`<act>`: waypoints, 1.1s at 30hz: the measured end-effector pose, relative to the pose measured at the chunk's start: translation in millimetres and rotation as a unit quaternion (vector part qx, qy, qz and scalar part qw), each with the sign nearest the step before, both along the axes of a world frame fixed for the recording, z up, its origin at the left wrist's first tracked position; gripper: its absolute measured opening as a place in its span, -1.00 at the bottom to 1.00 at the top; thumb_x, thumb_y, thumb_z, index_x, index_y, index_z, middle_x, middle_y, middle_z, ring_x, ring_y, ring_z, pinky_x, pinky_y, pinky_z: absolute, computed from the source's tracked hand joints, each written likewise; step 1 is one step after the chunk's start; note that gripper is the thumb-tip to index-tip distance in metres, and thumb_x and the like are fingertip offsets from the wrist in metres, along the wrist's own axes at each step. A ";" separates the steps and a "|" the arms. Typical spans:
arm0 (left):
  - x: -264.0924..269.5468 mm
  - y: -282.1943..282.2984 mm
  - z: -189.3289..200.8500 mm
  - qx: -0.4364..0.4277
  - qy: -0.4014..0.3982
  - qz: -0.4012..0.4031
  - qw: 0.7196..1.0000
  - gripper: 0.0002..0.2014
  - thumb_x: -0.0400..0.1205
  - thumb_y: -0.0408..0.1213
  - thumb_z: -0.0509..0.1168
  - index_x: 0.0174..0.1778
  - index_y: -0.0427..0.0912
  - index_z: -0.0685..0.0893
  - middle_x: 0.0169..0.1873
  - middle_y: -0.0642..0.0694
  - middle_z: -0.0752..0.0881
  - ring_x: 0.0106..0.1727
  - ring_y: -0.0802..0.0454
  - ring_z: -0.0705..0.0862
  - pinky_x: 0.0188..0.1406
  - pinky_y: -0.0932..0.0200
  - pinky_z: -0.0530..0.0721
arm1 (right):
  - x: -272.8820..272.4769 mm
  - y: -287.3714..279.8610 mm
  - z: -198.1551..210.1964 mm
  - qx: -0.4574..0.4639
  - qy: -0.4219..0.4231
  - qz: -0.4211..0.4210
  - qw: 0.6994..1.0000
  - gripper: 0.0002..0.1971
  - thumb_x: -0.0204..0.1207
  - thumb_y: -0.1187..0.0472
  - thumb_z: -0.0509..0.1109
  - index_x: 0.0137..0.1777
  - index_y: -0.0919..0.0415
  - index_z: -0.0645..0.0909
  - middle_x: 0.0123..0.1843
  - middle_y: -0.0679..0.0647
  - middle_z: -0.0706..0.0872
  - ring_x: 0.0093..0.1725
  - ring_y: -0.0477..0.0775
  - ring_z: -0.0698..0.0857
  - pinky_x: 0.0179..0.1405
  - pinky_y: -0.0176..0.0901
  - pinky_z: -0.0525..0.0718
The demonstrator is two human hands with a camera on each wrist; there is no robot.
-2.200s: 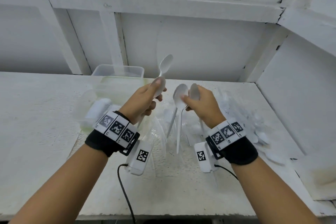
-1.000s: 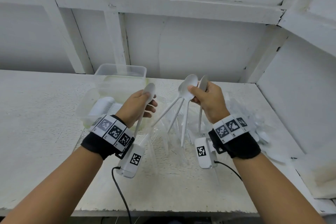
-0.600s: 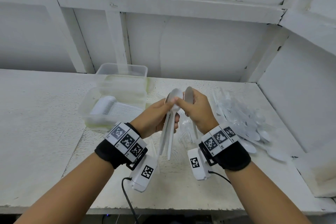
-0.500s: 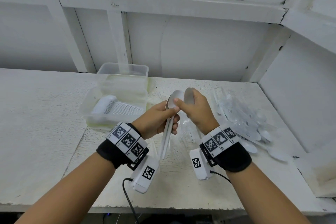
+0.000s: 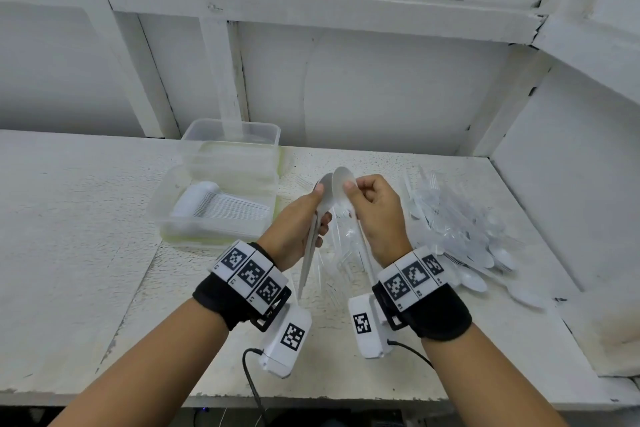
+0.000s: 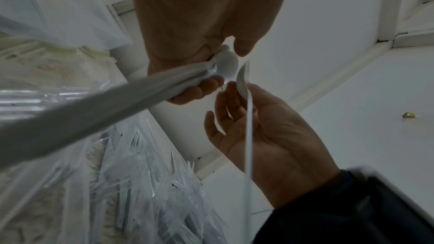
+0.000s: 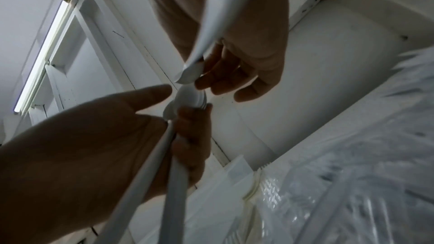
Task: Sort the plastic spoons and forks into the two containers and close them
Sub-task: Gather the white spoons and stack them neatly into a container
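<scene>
the left hand hides the middle of its spoon bundle, so how many spoons it holds cannot be counted. in the left wrist view the bundle's handles smear into one grey blur and run off the left edge. the right hand covers the neck of the single spoon, and in the right wrist view that spoon's handle is cut off by the top edge. the loose cutlery pile is too tangled and pale to tell forks from spoons throughout. the rear container is clear; its contents cannot be made out. both forearms leave the bottom edge.
</scene>
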State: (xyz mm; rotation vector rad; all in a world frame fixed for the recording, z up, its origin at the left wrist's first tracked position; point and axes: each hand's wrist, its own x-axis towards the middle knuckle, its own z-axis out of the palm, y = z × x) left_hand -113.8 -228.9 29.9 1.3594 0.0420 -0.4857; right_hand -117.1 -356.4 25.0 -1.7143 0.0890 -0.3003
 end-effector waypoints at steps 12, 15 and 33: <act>-0.7 -2.8 -4.0 -0.016 -0.029 -0.036 0.999 -0.41 0.72 0.07 -0.06 0.34 -0.43 0.45 0.10 -0.33 0.66 0.00 -0.05 0.68 -0.02 0.13 0.69 | -4.1 27.0 -13.2 0.098 0.105 -0.002 0.990 -0.65 0.49 0.00 0.42 0.07 0.04 0.30 0.27 0.14 0.43 0.22 0.11 0.59 -0.29 -0.45 0.58; -4.1 -1.8 -6.6 -0.036 -0.030 -0.037 0.998 -0.52 0.76 -0.04 -0.07 0.11 -0.39 0.55 -0.22 -0.21 0.66 -0.27 0.07 0.66 -0.31 0.29 0.65 | -1.5 26.7 -14.8 0.139 0.123 0.010 0.983 -0.72 0.50 0.07 0.42 0.01 0.00 0.33 0.18 0.16 0.46 -0.04 0.03 0.62 -0.16 -0.19 0.59; 21.0 3.5 -20.9 -0.107 0.064 0.160 0.979 -0.60 0.70 0.06 0.07 0.11 -0.27 0.41 -0.21 -0.10 0.56 -0.22 -0.01 0.61 -0.30 0.08 0.62 | -27.9 31.4 -10.9 -0.208 0.100 0.176 0.957 -0.67 0.69 0.10 0.13 0.43 -0.01 0.32 -0.25 -0.09 0.61 -0.23 0.07 0.72 -0.17 -0.04 0.68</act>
